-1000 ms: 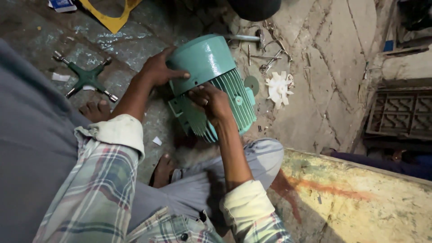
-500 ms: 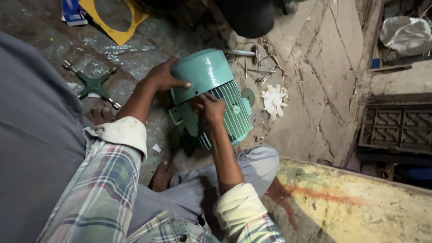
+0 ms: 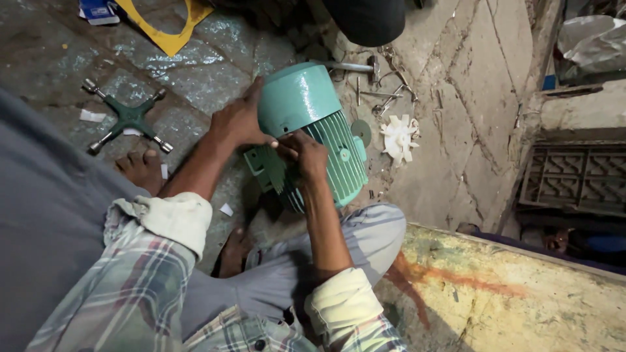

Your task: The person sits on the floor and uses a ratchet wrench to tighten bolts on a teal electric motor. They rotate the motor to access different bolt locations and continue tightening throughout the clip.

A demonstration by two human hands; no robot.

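- Four-armed green cross wrench (image 3: 128, 119) lies on the floor, far left.
- Left hand (image 3: 238, 122) cups the teal motor (image 3: 313, 130) cover; right hand (image 3: 306, 154) pinches at its ribs.
- White fan (image 3: 399, 137) and loose tools (image 3: 385, 91) lie rightward.

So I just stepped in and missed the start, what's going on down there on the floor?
A person sitting on the stone floor is handling a teal electric motor. The left hand grips its smooth end cover, while the right hand presses on the ribbed body. A white plastic fan, loose metal tools and a green cross wrench lie nearby.
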